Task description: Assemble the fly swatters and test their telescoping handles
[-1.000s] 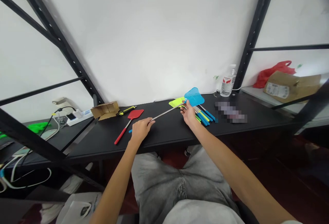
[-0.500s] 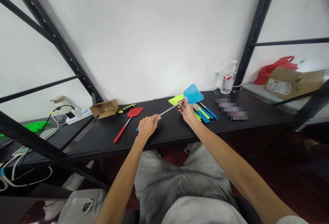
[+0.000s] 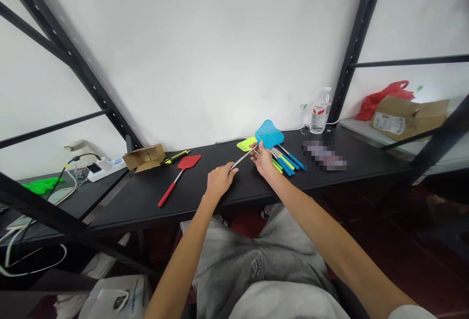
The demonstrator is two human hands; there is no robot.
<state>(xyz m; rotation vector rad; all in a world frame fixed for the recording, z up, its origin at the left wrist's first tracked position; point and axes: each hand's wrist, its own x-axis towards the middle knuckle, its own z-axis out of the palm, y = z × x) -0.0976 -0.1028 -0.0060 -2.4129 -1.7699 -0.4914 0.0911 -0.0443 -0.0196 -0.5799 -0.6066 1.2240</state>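
Note:
A blue fly swatter (image 3: 270,134) slants above the black table, held in both hands. My left hand (image 3: 220,180) is closed around its lower end, so the handle is hidden in the fist. Up near the swatter's head, my right hand (image 3: 262,157) pinches the thin metal rod. Right behind that hand lies a group of swatters with yellow-green handles and blue handles (image 3: 295,161). A yellow-green swatter head (image 3: 246,143) shows just left of the blue one. Apart from these, a red fly swatter (image 3: 189,161) rests on the table to the left.
An open cardboard box (image 3: 145,158) and a yellow-black utility knife (image 3: 176,157) lie at the back left. A water bottle (image 3: 320,111) stands at the back right, near a blurred-out item (image 3: 324,156). Black shelf posts (image 3: 357,40) rise at both sides. A power strip (image 3: 106,168) sits far left.
My left hand has moved closer to my right hand, and less rod shows between them. The blue handle end seen earlier beyond the left fist is now hidden. The view has shifted slightly.

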